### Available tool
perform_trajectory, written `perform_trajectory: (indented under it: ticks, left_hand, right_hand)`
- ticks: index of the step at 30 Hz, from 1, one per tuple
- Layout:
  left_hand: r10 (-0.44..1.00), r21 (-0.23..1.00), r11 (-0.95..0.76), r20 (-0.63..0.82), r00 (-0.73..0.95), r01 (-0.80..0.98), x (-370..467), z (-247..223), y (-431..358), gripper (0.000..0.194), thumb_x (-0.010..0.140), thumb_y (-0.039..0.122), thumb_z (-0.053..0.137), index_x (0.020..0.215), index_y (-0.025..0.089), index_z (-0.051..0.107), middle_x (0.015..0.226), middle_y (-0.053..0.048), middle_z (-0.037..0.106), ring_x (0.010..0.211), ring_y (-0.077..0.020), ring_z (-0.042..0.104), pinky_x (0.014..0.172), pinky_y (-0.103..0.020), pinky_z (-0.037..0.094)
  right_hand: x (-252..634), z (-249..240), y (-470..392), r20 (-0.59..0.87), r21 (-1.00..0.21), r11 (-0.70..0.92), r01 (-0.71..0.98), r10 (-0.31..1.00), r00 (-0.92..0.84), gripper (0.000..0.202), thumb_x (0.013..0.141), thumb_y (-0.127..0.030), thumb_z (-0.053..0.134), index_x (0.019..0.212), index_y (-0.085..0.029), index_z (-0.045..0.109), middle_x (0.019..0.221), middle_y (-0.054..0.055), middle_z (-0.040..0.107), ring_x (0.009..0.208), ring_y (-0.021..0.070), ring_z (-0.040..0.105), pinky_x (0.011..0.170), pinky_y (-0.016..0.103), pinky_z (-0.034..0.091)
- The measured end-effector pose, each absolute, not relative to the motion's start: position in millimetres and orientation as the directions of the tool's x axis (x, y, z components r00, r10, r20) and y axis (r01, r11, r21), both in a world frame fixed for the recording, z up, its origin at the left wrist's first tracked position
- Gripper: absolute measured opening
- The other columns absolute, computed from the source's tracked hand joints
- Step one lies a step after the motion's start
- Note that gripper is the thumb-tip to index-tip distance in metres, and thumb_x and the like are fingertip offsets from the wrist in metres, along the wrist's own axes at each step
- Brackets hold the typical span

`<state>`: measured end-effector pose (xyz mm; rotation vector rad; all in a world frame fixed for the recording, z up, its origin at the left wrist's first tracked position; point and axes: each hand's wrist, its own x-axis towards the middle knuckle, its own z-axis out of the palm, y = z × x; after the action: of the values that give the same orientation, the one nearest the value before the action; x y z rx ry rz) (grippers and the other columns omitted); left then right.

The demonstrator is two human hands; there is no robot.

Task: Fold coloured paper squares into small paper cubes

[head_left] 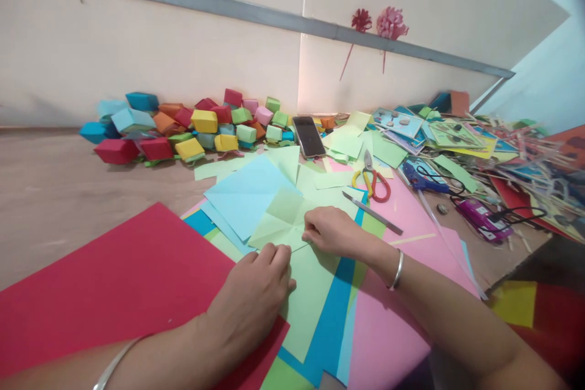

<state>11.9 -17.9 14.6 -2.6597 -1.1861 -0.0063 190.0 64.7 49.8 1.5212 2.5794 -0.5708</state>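
A light green paper square [278, 219] with crossing fold creases lies between my hands, on top of blue and green sheets. My left hand [258, 286] is closed at its near edge, fingers curled and thumb tucked beside them. At the right edge of the same square, my right hand [331, 230] pinches the paper; its fingertips are partly hidden. Under my left forearm spreads a large red sheet [114, 280]. Light blue paper [249, 192] rests just behind the square. A craft knife [372, 213] lies right of my right hand, with red-and-yellow-handled scissors [371, 180] behind it.
Several colourful folded paper boxes [205, 122] are heaped along the wall beside a phone [309, 137]. A blue glue gun [418, 178], a purple power strip [484, 218], cords, cards and sticks crowd the right side. Pink sheets [388, 311] reach the near edge.
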Motion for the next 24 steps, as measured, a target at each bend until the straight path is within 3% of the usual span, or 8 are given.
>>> perform_trajectory:
  ticks: [11,17,24]
  left_hand:
    - [0.690,-0.276,-0.691,0.023,0.723,0.668,12.2,17.0,-15.6,0.028,0.096,0.017,0.048,0.092,0.013,0.076,0.097,-0.013,0.067,0.079,-0.0231,0.059,0.056,-0.032,0.041]
    - [0.673,-0.317,-0.693,0.035,0.739,0.647,11.3,19.2,-14.8,0.027,0.096,0.019,0.050,0.106,0.009,0.074,0.093,-0.014,0.067,0.076,-0.0228,0.058,0.054,-0.032,0.038]
    - [0.685,-0.293,-0.696,0.001,0.728,0.655,10.3,22.0,-14.9,0.027,0.097,0.020,0.049,0.087,0.013,0.073,0.092,-0.013,0.065,0.075,-0.0220,0.057,0.054,-0.032,0.036]
  right_hand:
    - [192.6,51.4,68.9,-0.275,-0.269,0.389,0.881,0.846,-0.457,0.018,0.089,-0.037,0.064,0.085,-0.020,0.060,0.086,0.002,0.069,0.077,0.0152,0.059,0.057,0.025,0.027]
    - [189.1,50.5,65.4,-0.271,-0.227,0.412,0.882,0.843,-0.464,0.038,0.087,-0.057,0.063,0.091,-0.020,0.061,0.092,0.004,0.069,0.077,0.0157,0.058,0.056,0.027,0.026]
    - [202.6,59.6,79.2,-0.358,-0.163,0.381,0.910,0.837,-0.414,0.030,0.079,-0.048,0.075,0.086,-0.020,0.067,0.088,0.004,0.071,0.081,0.0177,0.062,0.057,0.025,0.029]
